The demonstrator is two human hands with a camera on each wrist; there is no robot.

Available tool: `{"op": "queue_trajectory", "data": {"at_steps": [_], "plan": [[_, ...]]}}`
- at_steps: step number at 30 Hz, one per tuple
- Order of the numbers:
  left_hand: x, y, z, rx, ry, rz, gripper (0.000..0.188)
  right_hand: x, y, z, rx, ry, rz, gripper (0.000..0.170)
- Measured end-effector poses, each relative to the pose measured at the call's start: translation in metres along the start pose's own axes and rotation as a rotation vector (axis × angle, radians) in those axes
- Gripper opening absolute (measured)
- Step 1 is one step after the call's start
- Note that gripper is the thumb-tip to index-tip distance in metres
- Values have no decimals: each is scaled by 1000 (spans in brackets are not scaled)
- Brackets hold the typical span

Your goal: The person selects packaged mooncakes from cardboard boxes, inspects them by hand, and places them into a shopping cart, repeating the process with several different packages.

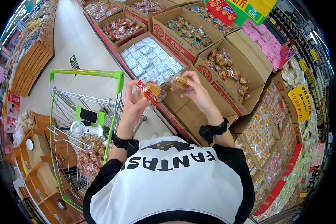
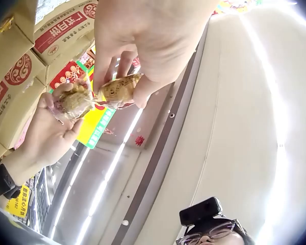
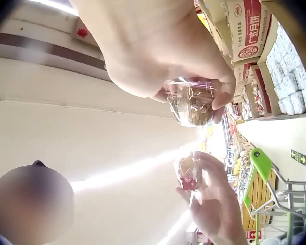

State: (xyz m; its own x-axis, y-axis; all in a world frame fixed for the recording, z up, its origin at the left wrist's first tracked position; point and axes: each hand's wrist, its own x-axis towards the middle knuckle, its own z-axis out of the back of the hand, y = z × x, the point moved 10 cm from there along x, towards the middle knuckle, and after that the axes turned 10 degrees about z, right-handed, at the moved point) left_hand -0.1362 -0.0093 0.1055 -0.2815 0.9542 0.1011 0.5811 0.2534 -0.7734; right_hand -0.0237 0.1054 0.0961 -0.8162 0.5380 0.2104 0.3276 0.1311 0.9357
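My left hand (image 1: pixel 134 103) pinches a mooncake in a clear wrapper with red print (image 1: pixel 151 92), its patterned golden top facing up. Beside it, my right hand (image 1: pixel 198 91) grips a second mooncake (image 1: pixel 180 83), browner and in a clear wrapper. Both are held up at chest height over the edge of the display, close together. In the right wrist view, thumb and fingers curl round the clear-wrapped mooncake (image 3: pixel 195 106), while the left hand (image 3: pixel 218 204) holds the red-printed one (image 3: pixel 188 173) below it. The left wrist view shows the left hand's mooncake (image 2: pixel 121 91) between thumb and fingers.
Below my right forearm stands an open cardboard box (image 1: pixel 186 108) with bare bottom showing. White wrapped packets (image 1: pixel 149 56) fill the box ahead; another box holds wrapped mooncakes (image 1: pixel 227 69). At left, a green-handled shopping cart (image 1: pixel 88 72) carries a small white fan (image 1: pixel 78 128) and bagged goods (image 1: pixel 89 160).
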Motion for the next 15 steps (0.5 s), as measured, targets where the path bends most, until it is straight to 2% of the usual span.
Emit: {"op": "queue_trajectory", "data": {"at_steps": [2, 3, 5, 12, 14, 15], "plan": [[0, 3, -1, 53, -11, 5, 54, -1, 2, -6, 208, 20, -29, 20], [0, 4, -2, 51, -10, 7, 54, -2, 3, -7, 207, 18, -30, 20], [-1, 8, -3, 38, -13, 25, 55, -5, 1, -7, 401, -39, -52, 28], [-2, 13, -10, 34, 19, 57, 56, -10, -7, -12, 686, -84, -100, 31], [-2, 13, -8, 44, 3, 60, 57, -12, -5, -20, 882, -61, -126, 21], [-2, 14, -7, 43, 3, 62, 57, -13, -4, -21, 883, -63, -126, 21]]}}
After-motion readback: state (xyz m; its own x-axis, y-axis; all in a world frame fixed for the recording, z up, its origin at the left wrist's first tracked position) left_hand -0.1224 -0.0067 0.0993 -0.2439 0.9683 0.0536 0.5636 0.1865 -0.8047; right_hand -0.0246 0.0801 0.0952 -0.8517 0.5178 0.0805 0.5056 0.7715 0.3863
